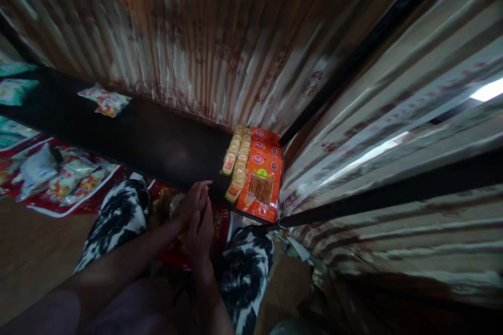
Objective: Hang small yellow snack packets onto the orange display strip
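Observation:
My left hand (192,203) and my right hand (200,231) meet at the front edge of a black shelf (168,136). Their palms are turned toward each other and touch, with the fingers stretched out. Nothing shows between them, though the inner sides are hidden. Just to the right, at the end of the shelf, lie orange snack packets (259,188) in an overlapping row. Beside these packets are small yellow packs (236,180), also in rows. Below my hands, between my knees, is a red bag (168,254) with wrapped items in it, partly covered by my arms.
Farther left on the shelf lie white-and-red snack packets (108,102) and green packets (15,91). A red-edged bag of snack packets (74,175) sits on the floor at left. Wrinkled printed sheeting (188,36) hangs behind, crossed by dark poles (353,73) at right.

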The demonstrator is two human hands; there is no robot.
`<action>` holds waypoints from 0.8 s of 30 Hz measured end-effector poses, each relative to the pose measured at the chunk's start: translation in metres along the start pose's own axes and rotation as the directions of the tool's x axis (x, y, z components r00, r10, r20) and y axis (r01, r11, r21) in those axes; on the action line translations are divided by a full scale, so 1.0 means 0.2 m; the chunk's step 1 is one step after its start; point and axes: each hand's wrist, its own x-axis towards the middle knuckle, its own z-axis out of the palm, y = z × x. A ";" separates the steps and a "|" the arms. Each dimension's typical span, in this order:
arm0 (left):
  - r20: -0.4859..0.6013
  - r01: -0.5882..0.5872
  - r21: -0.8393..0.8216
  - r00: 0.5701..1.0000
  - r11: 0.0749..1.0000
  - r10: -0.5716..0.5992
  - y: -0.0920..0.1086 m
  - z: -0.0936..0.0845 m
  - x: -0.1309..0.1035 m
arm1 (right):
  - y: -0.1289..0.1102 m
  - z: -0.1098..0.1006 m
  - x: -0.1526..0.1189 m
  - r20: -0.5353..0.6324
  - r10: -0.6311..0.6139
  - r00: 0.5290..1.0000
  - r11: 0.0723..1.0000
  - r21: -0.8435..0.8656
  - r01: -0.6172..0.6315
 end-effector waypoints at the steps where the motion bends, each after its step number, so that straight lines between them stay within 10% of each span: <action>1: 0.007 -0.007 0.008 1.000 1.000 0.007 0.00 -0.01 -0.04 | 0.03 0.00 -0.04 0.009 -0.008 1.000 1.000 -0.003 0.008; 6: 0.087 -0.089 0.034 0.992 0.995 0.086 -0.02 -0.06 -0.23 | 0.22 0.02 -0.18 0.040 -0.084 0.996 0.996 -0.011 0.084; 12: 0.194 -0.111 0.277 0.979 0.955 0.057 -0.19 -0.06 -0.44 | 0.40 0.06 -0.14 -0.151 0.120 0.981 0.985 -0.109 -0.137; 19: 0.374 -0.007 0.361 0.917 0.932 -0.137 -0.39 -0.04 -0.55 | 0.50 0.13 -0.16 0.047 0.291 0.956 0.948 -0.150 -0.281; 24: 0.294 0.071 0.390 0.935 0.918 -0.198 -0.40 -0.01 -0.58 | 0.56 0.18 -0.20 0.119 0.442 0.889 0.897 -0.085 -0.434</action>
